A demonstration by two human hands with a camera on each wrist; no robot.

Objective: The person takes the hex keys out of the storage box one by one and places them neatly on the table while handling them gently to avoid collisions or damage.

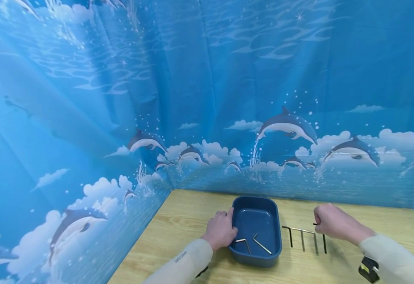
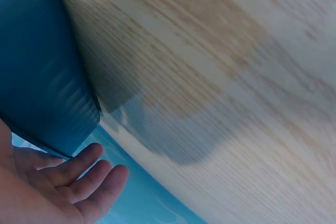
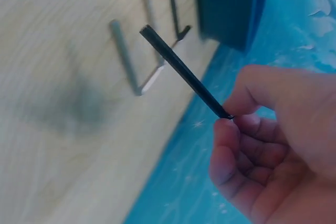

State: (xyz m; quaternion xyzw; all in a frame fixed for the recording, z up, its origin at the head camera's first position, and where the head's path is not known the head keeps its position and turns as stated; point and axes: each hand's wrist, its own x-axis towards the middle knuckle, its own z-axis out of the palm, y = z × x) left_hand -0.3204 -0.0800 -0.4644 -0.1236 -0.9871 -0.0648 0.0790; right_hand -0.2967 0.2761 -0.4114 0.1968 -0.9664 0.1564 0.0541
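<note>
My right hand (image 1: 340,223) pinches a black hex key (image 3: 184,72) near its bend between thumb and fingertips, its long arm slanting away. In the right wrist view it is close over the table. To the left of that hand stand a black hex key (image 1: 291,239) and two silver ones (image 1: 303,241) in a row, their long arms side by side. My left hand (image 1: 220,230) holds the left rim of a dark blue tub (image 1: 254,259), thumb over the edge and other fingers loose outside. Two metal hex keys (image 1: 263,245) lie in the tub.
The light wood-grain table (image 1: 171,232) meets a blue dolphin-print curtain (image 1: 207,173) at its back and left edges. A dark device (image 1: 369,269) is strapped at the right wrist, below the pale sleeve (image 1: 391,252).
</note>
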